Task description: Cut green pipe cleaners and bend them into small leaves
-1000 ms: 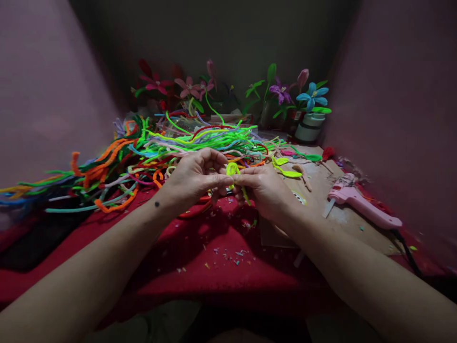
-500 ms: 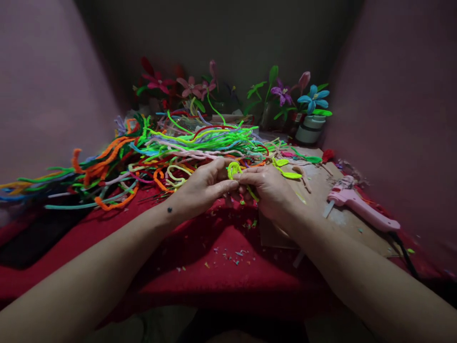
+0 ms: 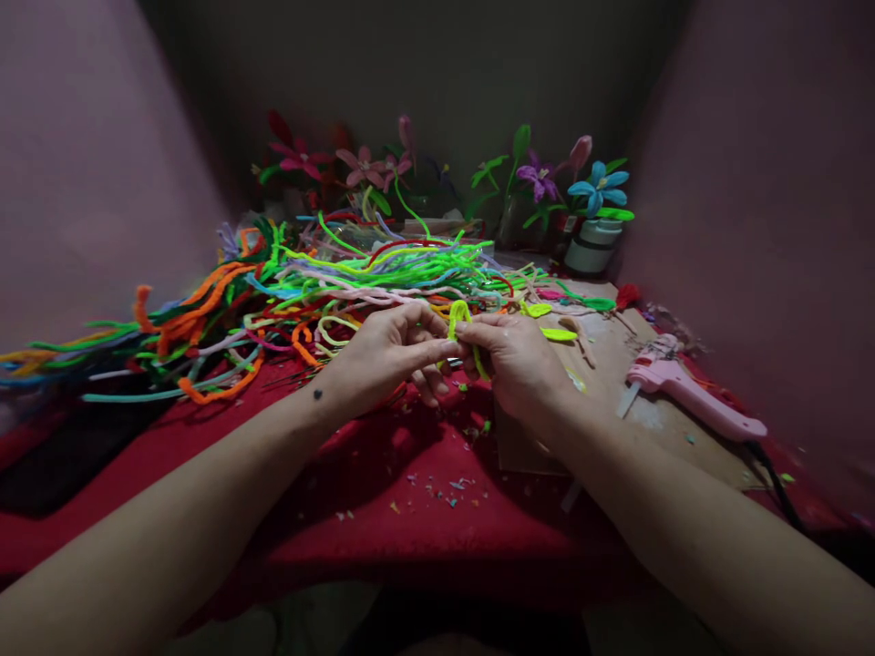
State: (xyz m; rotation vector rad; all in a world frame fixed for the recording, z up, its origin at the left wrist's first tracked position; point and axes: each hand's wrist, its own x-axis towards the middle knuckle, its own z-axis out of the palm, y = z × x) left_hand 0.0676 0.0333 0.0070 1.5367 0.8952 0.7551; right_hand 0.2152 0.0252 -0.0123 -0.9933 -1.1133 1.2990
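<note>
A yellow-green pipe cleaner [image 3: 460,312], bent into a narrow loop, stands up between my two hands over the front of the pile. My left hand [image 3: 396,351] pinches it from the left with thumb and index finger, the other fingers curled loosely below. From the right, my right hand [image 3: 516,360] pinches the same piece; one end hangs down beside its fingertips. The fingers partly hide where the strands meet. Just beyond my right hand, yellow-green leaf shapes [image 3: 559,334] lie on the cardboard [image 3: 615,364].
Many coloured pipe cleaners [image 3: 383,269] are heaped behind and left of my hands. A pink glue gun [image 3: 704,396] with a cord lies at right. Fuzzy flowers [image 3: 598,189] stand at the back, one by a white jar [image 3: 592,248]. Scraps dot the red cloth [image 3: 410,528].
The yellow-green loop has become narrower and more upright, shifting slightly right. My left hand's lower fingers have spread and now show below the thumb.
</note>
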